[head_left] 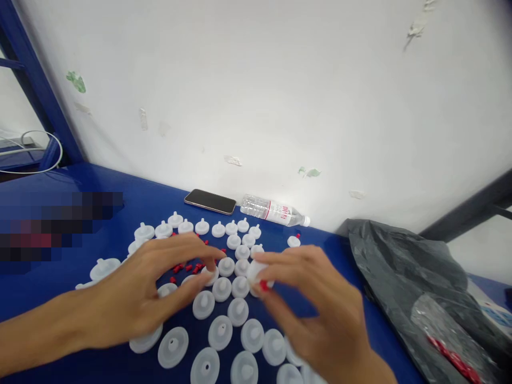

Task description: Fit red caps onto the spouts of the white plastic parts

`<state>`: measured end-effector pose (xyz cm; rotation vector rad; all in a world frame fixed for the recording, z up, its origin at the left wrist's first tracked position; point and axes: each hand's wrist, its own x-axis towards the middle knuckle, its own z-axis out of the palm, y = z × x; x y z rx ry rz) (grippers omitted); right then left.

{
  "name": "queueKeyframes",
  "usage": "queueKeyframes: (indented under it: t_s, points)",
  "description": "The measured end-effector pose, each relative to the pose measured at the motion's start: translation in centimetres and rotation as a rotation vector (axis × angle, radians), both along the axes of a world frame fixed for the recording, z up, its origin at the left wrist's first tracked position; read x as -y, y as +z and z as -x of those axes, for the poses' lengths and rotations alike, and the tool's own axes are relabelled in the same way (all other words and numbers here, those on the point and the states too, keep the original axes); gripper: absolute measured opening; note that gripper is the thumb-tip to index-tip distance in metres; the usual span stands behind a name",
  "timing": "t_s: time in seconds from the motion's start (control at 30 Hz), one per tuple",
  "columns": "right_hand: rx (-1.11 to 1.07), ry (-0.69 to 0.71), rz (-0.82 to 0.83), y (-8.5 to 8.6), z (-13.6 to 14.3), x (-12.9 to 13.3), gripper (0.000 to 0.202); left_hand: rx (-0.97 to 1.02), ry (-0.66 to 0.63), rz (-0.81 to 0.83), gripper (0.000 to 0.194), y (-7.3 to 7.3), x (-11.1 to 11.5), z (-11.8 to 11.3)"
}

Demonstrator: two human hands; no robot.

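White disc and red piece are pinched in the right hand, mid-frame. Left hand: grip unclear.

We've got a loose spread of round white plastic discs, each w/ a central stub, approx. flat, stub up, between & around our left fingers and right fingers; some nr. ones, below the fingertips, show a dark hole in the stub. Our right fingers pinch one disc, the held disc, off the pile & a bit blurred, w/ a red plug at its lower edge; can't tell if it's seated. Loose red plugs, v. small, lie scattered just past our left fingers, among discs. Lone disc sits apart, beyond our right fingers, w/ red at its stub.
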<state>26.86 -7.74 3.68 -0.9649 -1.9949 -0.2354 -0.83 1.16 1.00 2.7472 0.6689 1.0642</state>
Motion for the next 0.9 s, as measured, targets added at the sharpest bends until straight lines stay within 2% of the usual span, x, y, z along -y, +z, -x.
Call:
queueKeyframes:
  t_s: [0.07,0.17,0.3,0.37,0.43,0.53,0.63,0.8,0.9]
  points:
    - [0.000,-0.056,0.166,0.5,-2.1,-0.5,0.006,0.012,-0.006,-0.006,0.023,-0.1,-1.8,-0.1]
    - [0.080,-0.141,0.476,0.4,-4.7,-1.3,0.012,-0.070,0.019,-0.013,0.030,-1.1,-4.0,0.1]
    - [0.089,-0.148,0.842,-0.7,-6.8,-2.1,0.010,-0.172,0.007,0.079,0.031,-2.3,-5.2,0.7]
    - [0.113,-0.127,0.942,-1.1,-7.4,-2.2,0.011,-0.208,-0.008,0.124,0.029,-2.6,-5.4,0.9]
    - [0.160,-0.142,0.938,-1.2,-7.8,-2.2,0.012,-0.241,-0.013,0.156,0.029,-2.7,-5.4,1.0]
    - [0.198,-0.217,0.793,-0.8,-7.9,-1.9,0.004,-0.268,-0.011,0.144,0.031,-2.7,-5.5,1.1]
    - [0.136,-0.251,0.676,-0.5,-6.9,-1.7,0.009,-0.281,0.006,0.148,0.031,-3.0,-5.7,1.3]
    - [0.138,-0.187,0.768,-1.2,-3.9,-2.0,0.014,-0.293,0.033,0.207,0.028,-3.5,-6.0,1.4]
    - [0.191,-0.152,0.790,-1.9,-2.9,-2.2,0.008,-0.267,0.013,0.231,0.031,-3.7,-5.8,1.2]
